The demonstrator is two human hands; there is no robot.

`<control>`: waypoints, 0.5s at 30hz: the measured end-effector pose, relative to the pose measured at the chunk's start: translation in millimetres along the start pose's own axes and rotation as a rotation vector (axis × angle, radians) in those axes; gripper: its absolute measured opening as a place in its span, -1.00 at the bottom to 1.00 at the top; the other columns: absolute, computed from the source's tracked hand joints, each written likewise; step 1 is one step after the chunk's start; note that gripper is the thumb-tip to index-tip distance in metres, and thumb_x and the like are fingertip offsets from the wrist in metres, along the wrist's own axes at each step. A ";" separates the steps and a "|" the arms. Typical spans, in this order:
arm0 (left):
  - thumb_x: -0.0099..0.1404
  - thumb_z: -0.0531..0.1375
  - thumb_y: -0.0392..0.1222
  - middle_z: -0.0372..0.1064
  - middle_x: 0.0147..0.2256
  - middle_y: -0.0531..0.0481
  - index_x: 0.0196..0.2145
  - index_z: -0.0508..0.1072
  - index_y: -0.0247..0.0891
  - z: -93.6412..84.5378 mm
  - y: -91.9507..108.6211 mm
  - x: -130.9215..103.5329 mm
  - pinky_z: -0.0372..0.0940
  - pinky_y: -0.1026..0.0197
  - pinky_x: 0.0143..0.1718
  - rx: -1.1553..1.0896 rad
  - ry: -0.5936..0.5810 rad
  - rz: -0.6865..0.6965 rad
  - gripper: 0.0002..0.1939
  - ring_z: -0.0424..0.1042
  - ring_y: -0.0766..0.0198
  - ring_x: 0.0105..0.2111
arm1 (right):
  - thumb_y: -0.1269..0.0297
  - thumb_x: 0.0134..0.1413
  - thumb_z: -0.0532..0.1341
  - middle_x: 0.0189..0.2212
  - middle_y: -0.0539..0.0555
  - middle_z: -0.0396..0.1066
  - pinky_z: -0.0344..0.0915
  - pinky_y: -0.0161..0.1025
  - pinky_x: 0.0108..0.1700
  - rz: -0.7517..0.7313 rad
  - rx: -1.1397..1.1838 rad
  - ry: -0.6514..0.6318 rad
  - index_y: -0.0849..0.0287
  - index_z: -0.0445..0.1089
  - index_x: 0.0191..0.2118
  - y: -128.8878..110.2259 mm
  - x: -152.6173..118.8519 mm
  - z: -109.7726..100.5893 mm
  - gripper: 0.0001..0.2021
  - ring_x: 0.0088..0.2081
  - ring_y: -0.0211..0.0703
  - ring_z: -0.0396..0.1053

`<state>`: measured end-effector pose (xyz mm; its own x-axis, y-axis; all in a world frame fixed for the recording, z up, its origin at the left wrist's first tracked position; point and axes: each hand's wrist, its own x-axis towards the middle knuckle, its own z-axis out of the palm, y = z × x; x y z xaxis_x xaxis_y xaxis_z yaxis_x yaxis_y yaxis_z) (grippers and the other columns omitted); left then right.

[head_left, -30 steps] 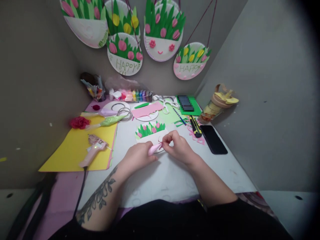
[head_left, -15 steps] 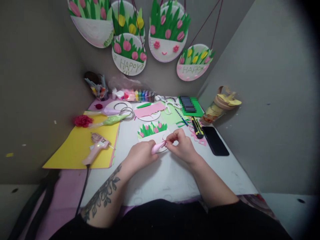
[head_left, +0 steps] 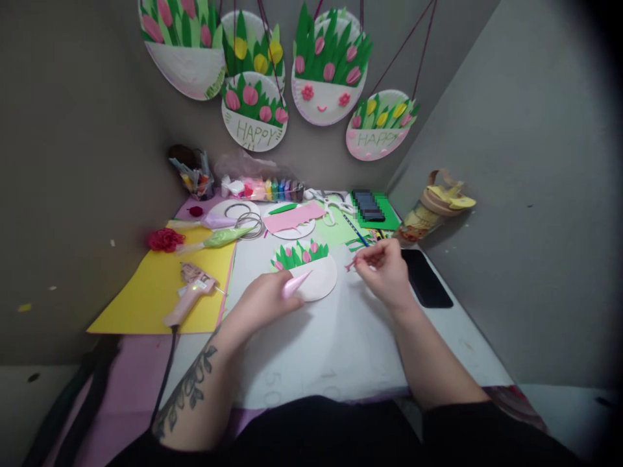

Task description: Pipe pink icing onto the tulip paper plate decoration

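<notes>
My left hand is closed around a small pink piping bag, its pointed tip aimed to the upper right. Just beyond that tip lies a white paper plate craft with green paper leaves and pink tulips along its top. Off to the right of the plate, my right hand is raised over the table with its fingers pinched. Between thumb and forefinger it holds a thin reddish-pink strip, too small to make out exactly.
A pink hot glue gun lies on yellow paper at left. Lilac and green piping bags sit behind. A black phone and a tumbler stand at right. Decorated plates hang on the back wall.
My right hand has moved right, away from the bag's tip, carrying the thin reddish strip off it. My left hand has shifted slightly left with the bag, uncovering more of the plate.
</notes>
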<state>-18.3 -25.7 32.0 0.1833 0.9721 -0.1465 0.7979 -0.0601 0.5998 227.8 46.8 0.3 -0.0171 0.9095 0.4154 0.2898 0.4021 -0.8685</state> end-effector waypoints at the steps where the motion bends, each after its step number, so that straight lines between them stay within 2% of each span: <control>1: 0.09 0.21 -0.01 0.39 -0.41 -0.01 -0.40 0.35 -0.20 -1.0 0.4 0.2 0.07 0.24 -0.45 -0.063 -0.016 0.032 -0.78 0.37 0.15 -0.39 | 0.40 -0.10 0.28 -0.47 -0.08 0.40 0.32 -0.23 -0.33 0.015 0.101 -0.035 0.04 0.05 -0.32 -1.3 -1.5 3.3 -0.65 -0.42 -0.20 0.39; 6: 0.10 0.22 0.07 0.31 -0.47 0.06 -0.48 0.30 -0.23 2.0 10.7 0.7 0.08 0.27 -0.46 -0.265 -0.092 0.091 -0.69 0.29 0.25 -0.45 | 0.37 -0.05 0.29 -0.49 -0.12 0.42 0.35 -0.24 -0.33 0.137 0.477 -0.196 0.03 -0.02 -0.32 -17.5 -14.3 26.8 -0.62 -0.45 -0.25 0.41; 10: 0.20 0.13 0.14 0.29 -0.51 0.07 -0.48 0.29 -0.24 6.9 14.4 1.5 0.07 0.29 -0.49 -0.358 -0.116 0.081 -0.63 0.25 0.30 -0.50 | 0.36 -0.04 0.30 -0.46 -0.11 0.44 0.37 -0.24 -0.33 0.197 0.599 -0.295 0.04 -0.01 -0.33 -25.0 -18.9 33.2 -0.62 -0.44 -0.25 0.44; 15: 0.26 0.05 0.16 0.28 -0.55 0.08 -0.45 0.29 -0.26 10.7 13.2 2.1 0.07 0.30 -0.51 -0.397 -0.175 0.084 -0.60 0.24 0.33 -0.54 | 0.36 -0.06 0.33 -0.47 -0.11 0.46 0.38 -0.27 -0.34 0.191 0.657 -0.300 0.05 0.02 -0.35 -26.2 -20.7 35.3 -0.62 -0.44 -0.28 0.42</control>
<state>-1.1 -26.8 31.2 0.3595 0.9126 -0.1948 0.5002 -0.0123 0.8658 186.7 21.2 4.9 -0.3110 0.9218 0.2314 -0.3160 0.1293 -0.9399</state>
